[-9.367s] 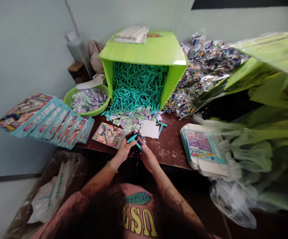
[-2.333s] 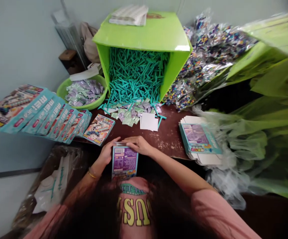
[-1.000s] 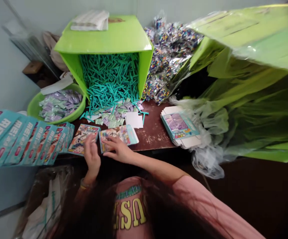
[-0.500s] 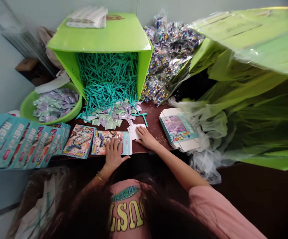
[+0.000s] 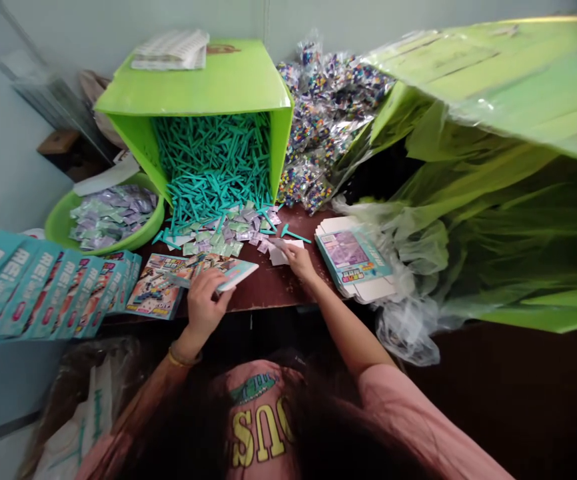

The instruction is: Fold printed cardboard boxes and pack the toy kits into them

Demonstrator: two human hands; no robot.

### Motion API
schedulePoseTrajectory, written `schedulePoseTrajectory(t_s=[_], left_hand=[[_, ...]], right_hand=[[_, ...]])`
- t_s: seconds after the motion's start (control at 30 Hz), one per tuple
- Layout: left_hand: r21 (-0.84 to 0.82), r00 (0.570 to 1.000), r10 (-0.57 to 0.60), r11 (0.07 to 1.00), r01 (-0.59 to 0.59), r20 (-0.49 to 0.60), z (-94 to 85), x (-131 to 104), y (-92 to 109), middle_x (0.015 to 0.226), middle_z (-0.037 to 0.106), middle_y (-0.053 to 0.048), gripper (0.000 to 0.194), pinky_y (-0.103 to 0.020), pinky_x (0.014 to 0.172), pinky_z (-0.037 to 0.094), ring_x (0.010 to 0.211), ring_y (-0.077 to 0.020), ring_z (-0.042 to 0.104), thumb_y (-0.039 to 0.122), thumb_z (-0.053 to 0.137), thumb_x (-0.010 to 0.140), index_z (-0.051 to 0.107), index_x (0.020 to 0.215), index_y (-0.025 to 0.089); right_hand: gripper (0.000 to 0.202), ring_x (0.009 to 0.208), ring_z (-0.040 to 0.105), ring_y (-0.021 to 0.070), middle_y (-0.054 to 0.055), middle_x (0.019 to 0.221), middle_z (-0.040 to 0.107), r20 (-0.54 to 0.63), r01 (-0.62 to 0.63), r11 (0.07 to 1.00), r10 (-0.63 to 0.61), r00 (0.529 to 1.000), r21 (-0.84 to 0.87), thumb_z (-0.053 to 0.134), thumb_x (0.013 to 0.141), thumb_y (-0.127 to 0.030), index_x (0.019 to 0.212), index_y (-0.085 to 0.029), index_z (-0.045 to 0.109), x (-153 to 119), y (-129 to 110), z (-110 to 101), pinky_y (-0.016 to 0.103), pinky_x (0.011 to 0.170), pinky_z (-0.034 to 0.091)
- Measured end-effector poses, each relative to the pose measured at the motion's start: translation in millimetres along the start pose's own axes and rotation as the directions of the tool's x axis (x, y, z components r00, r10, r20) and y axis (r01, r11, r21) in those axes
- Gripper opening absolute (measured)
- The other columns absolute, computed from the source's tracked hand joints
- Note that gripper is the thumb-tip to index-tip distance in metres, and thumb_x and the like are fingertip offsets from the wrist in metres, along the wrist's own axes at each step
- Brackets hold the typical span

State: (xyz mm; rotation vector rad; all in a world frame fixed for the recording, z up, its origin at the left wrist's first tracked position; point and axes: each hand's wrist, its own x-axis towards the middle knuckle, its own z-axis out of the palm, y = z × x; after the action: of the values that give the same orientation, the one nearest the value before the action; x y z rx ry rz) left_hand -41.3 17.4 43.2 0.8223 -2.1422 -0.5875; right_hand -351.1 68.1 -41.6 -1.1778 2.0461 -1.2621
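Note:
My left hand (image 5: 205, 300) grips a printed cardboard box (image 5: 241, 271), tilted and raised off the tabletop. Left of it lies another printed box (image 5: 149, 288), flat near the table edge. My right hand (image 5: 299, 262) pinches a white paper slip (image 5: 278, 244) over a few white papers (image 5: 279, 257) on the table. Just behind that hand lies a teal plastic hammer (image 5: 296, 235). Small purple and green sachets (image 5: 228, 230) are scattered behind both hands.
A green bin (image 5: 198, 90) on its side spills teal hammers (image 5: 213, 153). A green basin (image 5: 156, 223) holds sachets. Standing boxes (image 5: 48, 287) line the left; flattened boxes (image 5: 356, 257) are stacked right. Bags of coloured beads (image 5: 313, 133) and a plastic-lined green container (image 5: 493, 200) stand beyond.
My left hand has closed on the box and lifted it, tilting it to the left. My right hand has gone from lying on the white papers to pinching a slip; one teal hammer has shifted right.

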Motion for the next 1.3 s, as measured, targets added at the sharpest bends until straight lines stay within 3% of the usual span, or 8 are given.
schedulePoseTrajectory(t_s=[0.2,0.37,0.57,0.7,0.83,1.03,1.17,1.3], left_hand=[[-0.088,0.957,-0.235,0.971,0.223,-0.169,-34.2,35,0,0.096,0.075,-0.006,0.028,-0.033,0.091,0.051,0.096,-0.0204,0.068,0.037,0.051,0.101,0.071,0.093,0.02],[-0.119,0.932,-0.314,0.948,0.296,-0.183,-33.1,37,3,0.099,0.075,-0.005,0.035,-0.031,0.088,0.05,0.094,-0.02,0.068,0.043,0.045,0.103,0.071,0.102,0.02],[-0.118,0.869,-0.404,0.915,0.387,-0.284,-44.4,21,0,0.09,0.074,-0.005,0.04,-0.031,0.082,0.05,0.086,-0.0205,0.066,0.047,0.045,0.102,0.073,0.097,0.019],[-0.18,0.882,-0.404,0.912,0.368,-0.243,-51.0,6,5,0.099,0.075,-0.005,0.036,-0.032,0.09,0.051,0.096,-0.0216,0.068,0.044,0.046,0.102,0.074,0.099,0.02],[-0.223,0.898,-0.379,0.917,0.331,-0.225,-46.3,0,13,0.1,0.075,-0.005,0.034,-0.035,0.096,0.05,0.1,-0.0223,0.068,0.043,0.047,0.102,0.073,0.1,0.021],[-0.205,0.923,-0.348,0.927,0.313,-0.164,-36.3,4,17,0.104,0.075,-0.006,0.036,-0.036,0.099,0.05,0.103,-0.0227,0.068,0.043,0.044,0.103,0.073,0.103,0.021],[-0.191,0.925,-0.34,0.932,0.309,-0.166,-36.0,4,18,0.106,0.075,-0.005,0.034,-0.036,0.101,0.049,0.104,-0.0218,0.068,0.04,0.045,0.104,0.073,0.105,0.021],[-0.22,0.939,-0.312,0.935,0.277,-0.144,-30.9,11,26,0.108,0.075,-0.006,0.031,-0.035,0.1,0.049,0.105,-0.0211,0.067,0.036,0.046,0.104,0.073,0.106,0.021]], right_hand=[[0.023,0.096,0.071,0.0223,0.005,0.102,0.078,-0.238,0.328,0.938,-0.295,0.925,0.113,0.062,0.096,-0.038,0.1,-0.022,0.078,-23,-87,-11,0.039,0.091,0.054],[0.02,0.125,0.058,0.0248,0.004,0.126,0.071,0.131,0.759,0.644,-0.747,0.652,-0.102,0.065,0.097,-0.036,0.114,-0.031,0.075,-34,-149,41,0.048,0.113,0.041],[0.052,0.144,0.041,0.0369,0.02,0.144,0.057,0.182,0.382,0.811,-0.336,0.924,-0.444,0.046,0.103,-0.049,0.142,-0.017,0.059,-19,-68,67,0.064,0.118,0.027],[0.085,0.15,0.03,0.0428,0.026,0.157,0.043,0.545,0.575,0.694,-0.307,0.781,-0.433,0.057,0.093,-0.063,0.155,-0.006,0.042,-95,-9,62,0.067,0.121,0.021],[0.048,0.123,0.058,0.0315,0.017,0.134,0.065,0.499,0.589,0.758,-0.408,0.765,-0.282,0.056,0.1,-0.033,0.146,-0.02,0.056,-149,9,43,0.053,0.104,0.049],[0.028,0.085,0.064,0.0221,0.009,0.091,0.072,0.34,0.42,0.899,-0.358,0.869,-0.126,0.049,0.104,-0.025,0.095,-0.024,0.076,-122,-5,28,0.036,0.077,0.055],[0.021,0.084,0.067,0.0217,0.006,0.089,0.071,0.106,0.334,0.942,-0.336,0.936,0.033,0.053,0.103,-0.029,0.095,-0.024,0.072,-104,-49,1,0.036,0.077,0.056],[0.019,0.097,0.068,0.0221,0.007,0.104,0.072,-0.081,0.501,0.854,-0.494,0.866,0.141,0.058,0.101,-0.026,0.112,-0.029,0.072,-96,-119,-5,0.038,0.086,0.057]])
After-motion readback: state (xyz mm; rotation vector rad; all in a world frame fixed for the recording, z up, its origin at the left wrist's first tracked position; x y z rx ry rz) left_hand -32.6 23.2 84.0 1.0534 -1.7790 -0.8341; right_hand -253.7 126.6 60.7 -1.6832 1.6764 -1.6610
